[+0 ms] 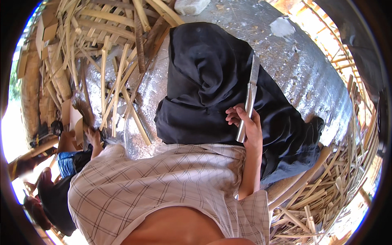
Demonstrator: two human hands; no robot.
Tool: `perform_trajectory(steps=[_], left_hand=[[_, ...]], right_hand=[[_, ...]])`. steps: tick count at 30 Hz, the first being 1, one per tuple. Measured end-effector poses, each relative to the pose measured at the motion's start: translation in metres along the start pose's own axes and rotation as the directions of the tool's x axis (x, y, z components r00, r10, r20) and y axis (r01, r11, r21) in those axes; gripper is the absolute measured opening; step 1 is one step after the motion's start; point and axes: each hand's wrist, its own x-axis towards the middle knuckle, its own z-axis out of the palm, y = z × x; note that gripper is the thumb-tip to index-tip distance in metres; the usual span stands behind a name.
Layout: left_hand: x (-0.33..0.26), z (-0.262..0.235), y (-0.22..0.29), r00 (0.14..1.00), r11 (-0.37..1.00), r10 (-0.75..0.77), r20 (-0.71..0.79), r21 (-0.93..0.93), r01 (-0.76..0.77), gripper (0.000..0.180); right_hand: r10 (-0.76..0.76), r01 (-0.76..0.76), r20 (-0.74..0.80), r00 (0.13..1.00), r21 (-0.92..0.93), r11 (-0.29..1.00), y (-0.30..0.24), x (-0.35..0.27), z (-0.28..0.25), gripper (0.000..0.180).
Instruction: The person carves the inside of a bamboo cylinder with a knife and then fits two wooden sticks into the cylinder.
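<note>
Right hand (253, 124) holds a knife (250, 96), fingers loosely curled at its handle, over the black cloth (196, 122). Left hand: not visible. Wooden strips (119, 87) lie left; blade meets none. Remaining work: cannot be determined.

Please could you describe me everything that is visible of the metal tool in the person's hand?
The metal tool is long, narrow and silver-coloured. Its lower part looks like a smooth, shiny, rounded handle; the upper part looks duller and blade-like. Its sharpness cannot be told. The right hand holds it near the lower end, thumb against it. In the picture it slants slightly rightward toward the top, in front of the black cloth; whether they touch is unclear.
</note>
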Motion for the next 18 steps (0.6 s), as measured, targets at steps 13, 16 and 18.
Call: perform_trajectory(steps=[13,16,18], left_hand=[[-0.044,-0.017,0.005,0.928,0.908,-0.371,0.023,-0.203,0.367,0.041],[-0.050,-0.020,0.023,0.908,0.857,-0.416,0.043,-0.316,0.408,0.042],[-0.052,-0.029,0.033,0.894,0.804,-0.444,0.059,-0.414,0.427,0.043]], right_hand=[[0.016,-0.017,0.030,0.999,0.047,0.999,0.002,0.003,-0.006,0.024],[0.018,-0.019,0.016,1.000,0.062,0.998,0.002,0.003,-0.006,0.024],[0.025,-0.026,0.012,1.000,0.069,0.997,0.001,0.004,-0.005,0.024]])
